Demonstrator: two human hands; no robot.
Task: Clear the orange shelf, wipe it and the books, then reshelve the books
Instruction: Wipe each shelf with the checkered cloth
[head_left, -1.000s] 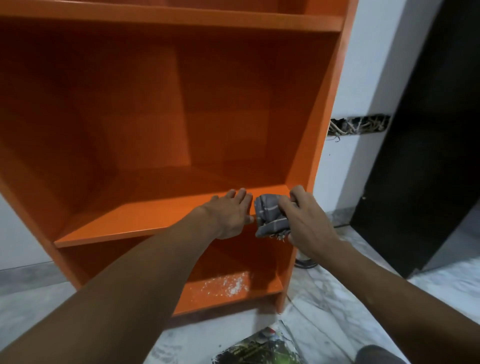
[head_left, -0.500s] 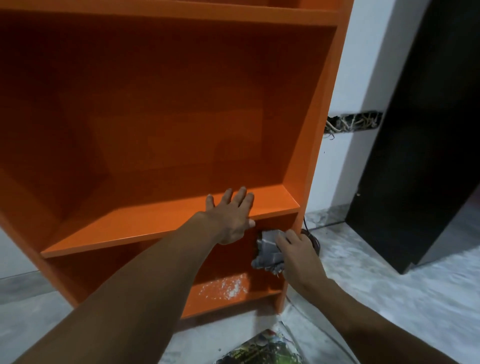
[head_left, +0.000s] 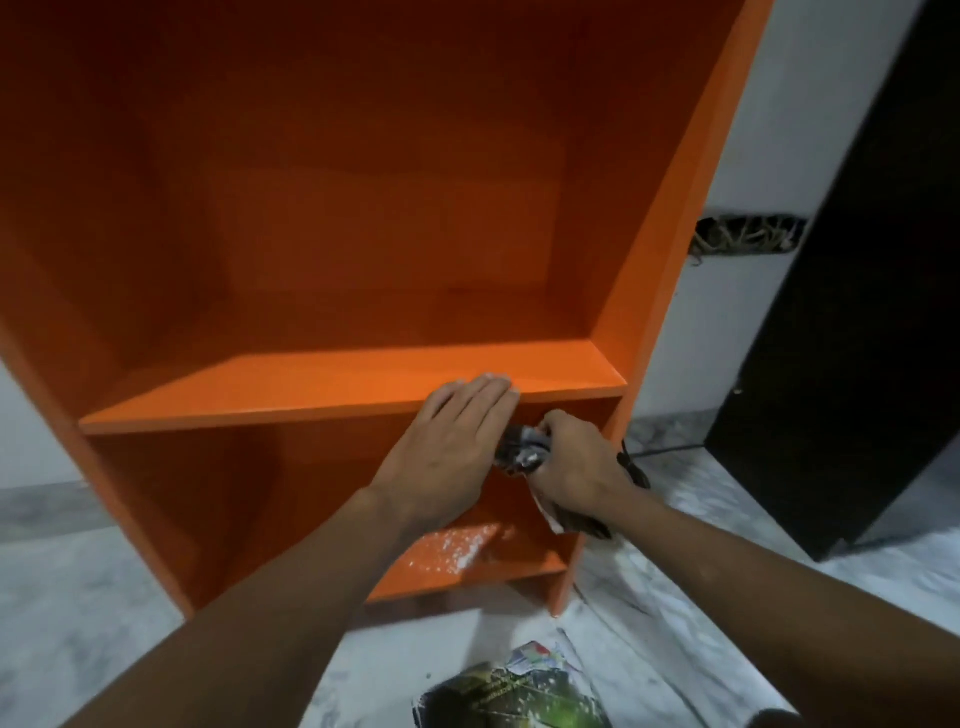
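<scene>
Change: the right hand (head_left: 576, 467) is now sitting under the board (head_left: 311, 389) with the cloth (head_left: 519, 449), down from the board's front edge a second ago. The left hand (head_left: 457, 441) is staying on that edge, fingers now closer together.
Left hand: lying flat, fingers straight and side by side, pressing the board's near edge, right of middle.
Right hand: gripping the bunched cloth, fingers curling round it, just right of the left hand.
Cloth: grey, hanging just below the board, near the right wall of the shelf (head_left: 691, 208).
Shelf: standing on the floor (head_left: 78, 597), white specks (head_left: 457, 551) lying on its bottom level.
Book (head_left: 509, 691): lying on the floor, nearer than the shelf.
</scene>
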